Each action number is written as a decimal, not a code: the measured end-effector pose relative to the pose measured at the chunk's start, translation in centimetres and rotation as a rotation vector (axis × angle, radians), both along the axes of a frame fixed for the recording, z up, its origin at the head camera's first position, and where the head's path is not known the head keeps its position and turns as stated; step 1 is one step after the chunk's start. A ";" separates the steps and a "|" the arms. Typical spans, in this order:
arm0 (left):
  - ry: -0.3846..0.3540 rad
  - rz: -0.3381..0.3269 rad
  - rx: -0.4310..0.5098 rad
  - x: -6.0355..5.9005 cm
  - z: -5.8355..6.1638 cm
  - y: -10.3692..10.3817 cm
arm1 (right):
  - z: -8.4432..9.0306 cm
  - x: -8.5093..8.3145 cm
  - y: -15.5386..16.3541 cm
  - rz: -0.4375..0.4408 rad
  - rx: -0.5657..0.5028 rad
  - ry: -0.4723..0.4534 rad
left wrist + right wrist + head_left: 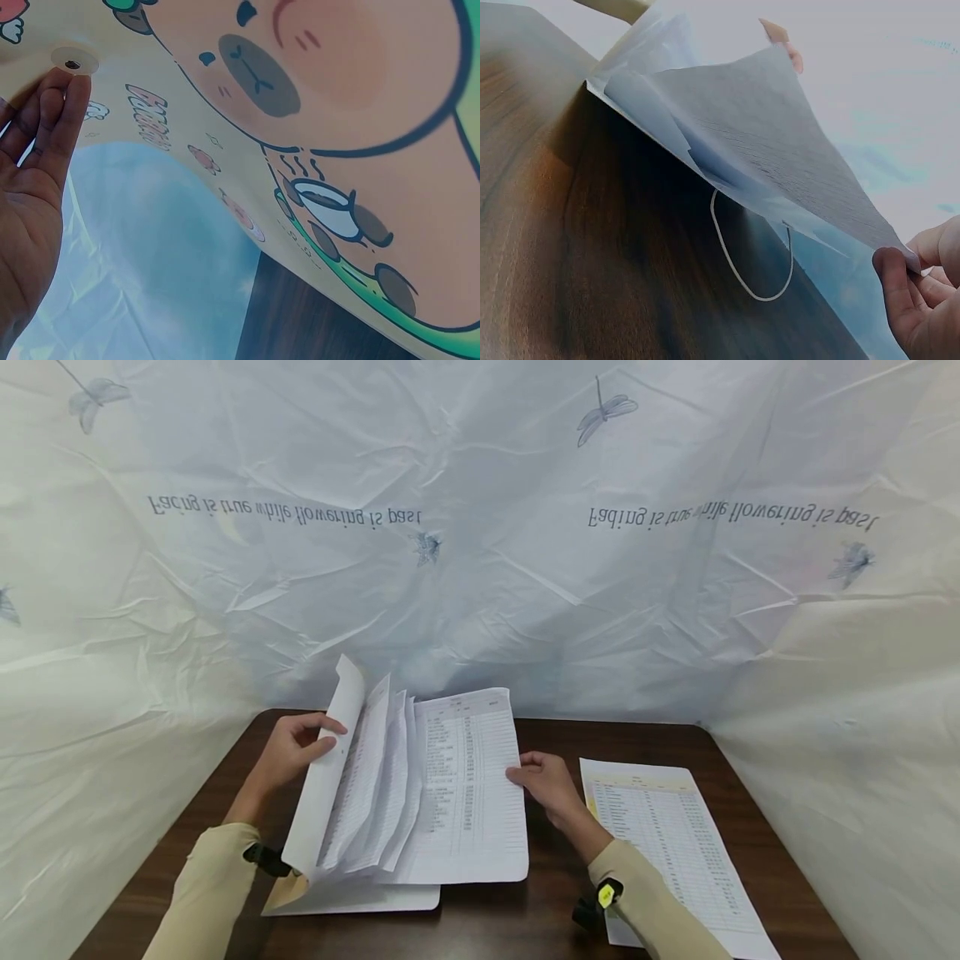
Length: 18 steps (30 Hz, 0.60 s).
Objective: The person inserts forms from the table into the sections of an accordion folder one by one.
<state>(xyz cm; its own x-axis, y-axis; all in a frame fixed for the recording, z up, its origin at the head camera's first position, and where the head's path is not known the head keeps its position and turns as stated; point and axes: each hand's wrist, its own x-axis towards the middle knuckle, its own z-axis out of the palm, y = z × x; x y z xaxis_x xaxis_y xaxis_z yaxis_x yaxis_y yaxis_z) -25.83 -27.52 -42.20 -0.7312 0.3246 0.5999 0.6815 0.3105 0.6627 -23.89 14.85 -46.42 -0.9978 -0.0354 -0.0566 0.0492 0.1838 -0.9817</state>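
White plastic sheeting [480, 568] with dragonfly prints walls in a dark wood table [540, 893]; landmark is the folder of printed sheets [465, 793] lying open mid-table. Left hand [296, 750] sits at the folder's left edge, fingers curled round the raised cover flap [326, 777], holding it upright; left wrist view shows the flap's outer face, a cartoon animal print, with fingertips [64, 97] pressed by a round snap button [73, 63]. Right hand [543, 781] is at the folder's right edge, pinching the top sheet's margin between thumb and fingers; several pages fan up between the two hands. Right of the folder, a separate printed page [667, 843] lies flat on the table, partly under the right sleeve [652, 902]. White elastic loop [750, 255] hangs under the lifted sheets.
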 end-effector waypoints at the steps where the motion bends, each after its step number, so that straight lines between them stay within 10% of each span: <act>1: -0.001 0.001 -0.001 0.0 0.0 0.0 | 0.0 0.0 0.1 0.001 0.003 0.001; 18: -0.004 0.000 -0.005 0.1 0.2 0.3 | 0.0 -0.6 -0.1 0.028 0.011 -0.008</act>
